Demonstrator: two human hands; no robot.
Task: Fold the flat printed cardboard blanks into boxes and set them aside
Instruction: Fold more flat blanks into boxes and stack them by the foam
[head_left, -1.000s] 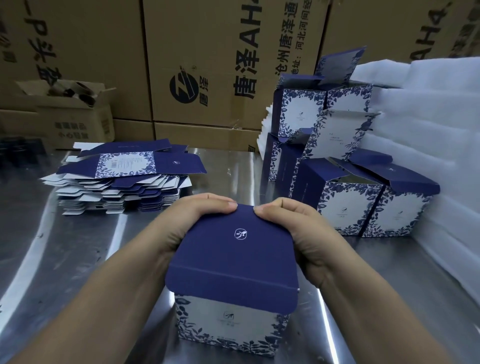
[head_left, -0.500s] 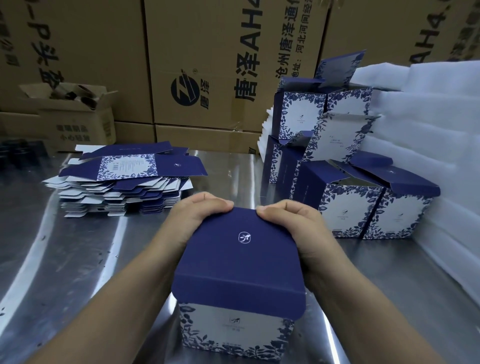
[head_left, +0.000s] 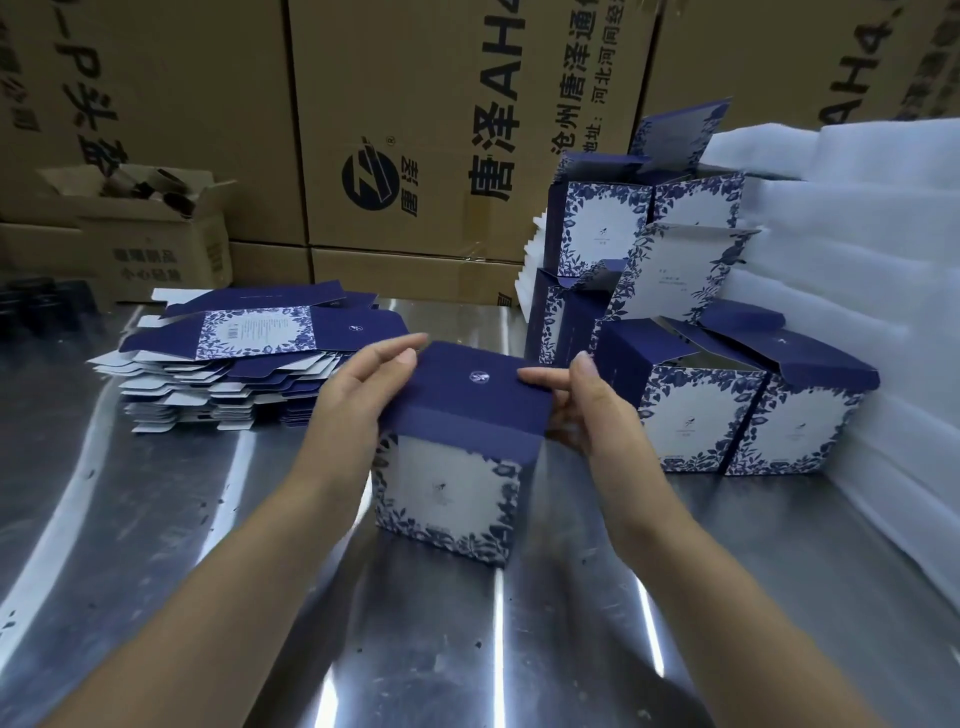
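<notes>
A folded blue-and-white floral box (head_left: 447, 488) with a dark blue lid stands on the steel table (head_left: 156, 519) in front of me. My left hand (head_left: 358, 395) holds its left side, thumb and forefinger pinching the lid's far left corner. My right hand (head_left: 587, 410) holds the right side, with the forefinger lying on the lid and the other fingers curled against the wall. A stack of flat printed blanks (head_left: 234, 364) lies to the left. Several folded boxes (head_left: 717, 410) are piled at the right, some with lids open.
Large brown cartons (head_left: 415, 130) form a wall behind the table. An open small carton (head_left: 150, 228) sits at the back left. White foam sheets (head_left: 857, 260) are stacked along the right edge. A dark tray (head_left: 41, 306) lies at the far left.
The box has moved away from me and to the right. Both hands have left the lid's far edge and now hold the box by its sides.
</notes>
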